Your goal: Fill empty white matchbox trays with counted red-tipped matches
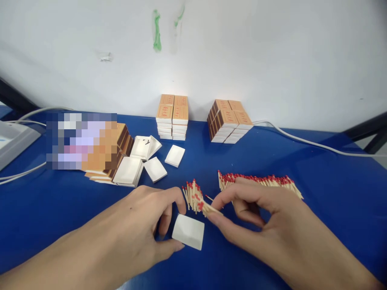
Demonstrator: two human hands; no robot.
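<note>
My left hand (148,217) has its thumb and index finger at the near and far edges of a small white matchbox tray (188,232), gripping it at its left end. A small bunch of red-tipped matches (206,206) is pinched between the thumb and index finger of my right hand (256,213), tilted with the heads toward the left. Just beyond the tray lies a small pile of matches (191,191). A longer row of matches (272,180) spreads behind my right hand, which partly hides it.
Loose white trays (155,169) lie at the left beside stacked matchboxes (122,141), partly blurred out. Two neat matchbox stacks, a left stack (172,114) and a right stack (229,121), stand by the white wall (242,48). A white cable (302,141) crosses the blue table (199,161).
</note>
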